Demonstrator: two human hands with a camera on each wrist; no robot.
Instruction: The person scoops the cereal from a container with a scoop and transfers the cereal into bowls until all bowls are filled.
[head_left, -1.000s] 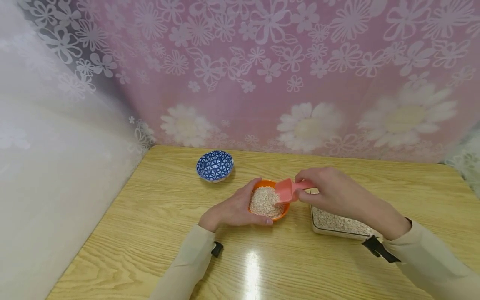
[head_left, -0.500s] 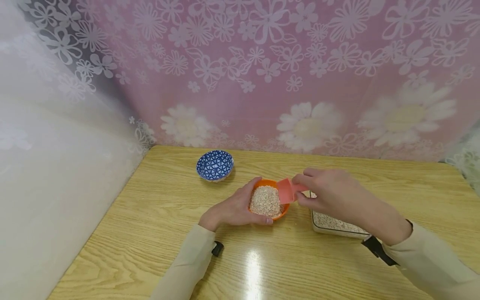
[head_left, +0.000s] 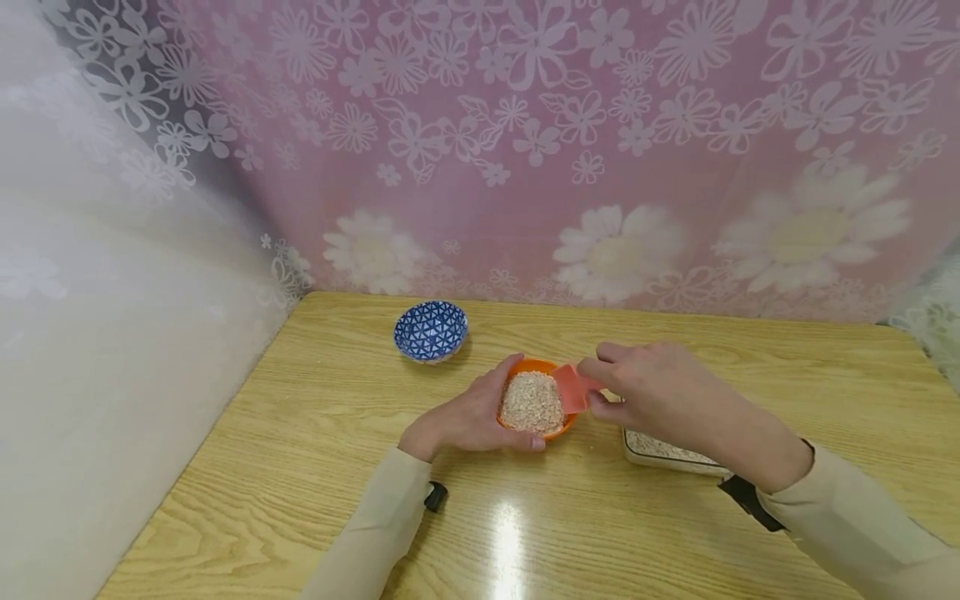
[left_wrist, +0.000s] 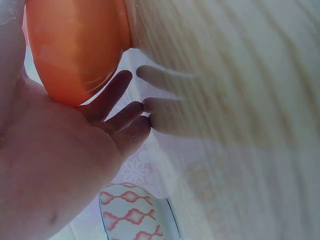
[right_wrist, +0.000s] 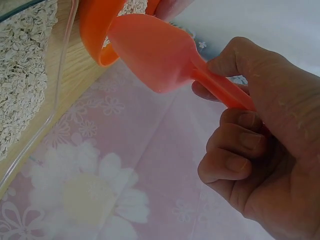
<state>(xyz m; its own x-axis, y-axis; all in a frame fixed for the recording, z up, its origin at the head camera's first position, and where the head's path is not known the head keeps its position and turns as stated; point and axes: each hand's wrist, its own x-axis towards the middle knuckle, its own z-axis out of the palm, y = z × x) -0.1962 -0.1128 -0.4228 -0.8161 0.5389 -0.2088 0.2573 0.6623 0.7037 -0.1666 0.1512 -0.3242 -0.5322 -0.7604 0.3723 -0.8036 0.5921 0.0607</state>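
An orange bowl (head_left: 537,364) heaped with oat flakes (head_left: 532,403) stands on the wooden table. Around its left side my left hand (head_left: 477,414) holds it, thumb on the near side and index finger on the far side. In the left wrist view the other fingers (left_wrist: 131,131) reach down to the tabletop under the bowl's side. My right hand (head_left: 667,385) grips the handle of a pink scoop (right_wrist: 155,52) between thumb and curled fingers. The scoop's mouth tips down at the bowl's right rim, its back facing the right wrist camera; its inside is hidden there.
A clear rectangular container (head_left: 660,463) of oat flakes stands right of the bowl, partly hidden under my right forearm. At the back left is a small blue-and-white patterned bowl (head_left: 431,332). A flowered pink curtain (head_left: 480,208) hangs behind the table.
The scoop has tipped further over and drawn slightly away from the heap to the bowl's right rim. My right wrist has turned with it. The left hand stays on the bowl.
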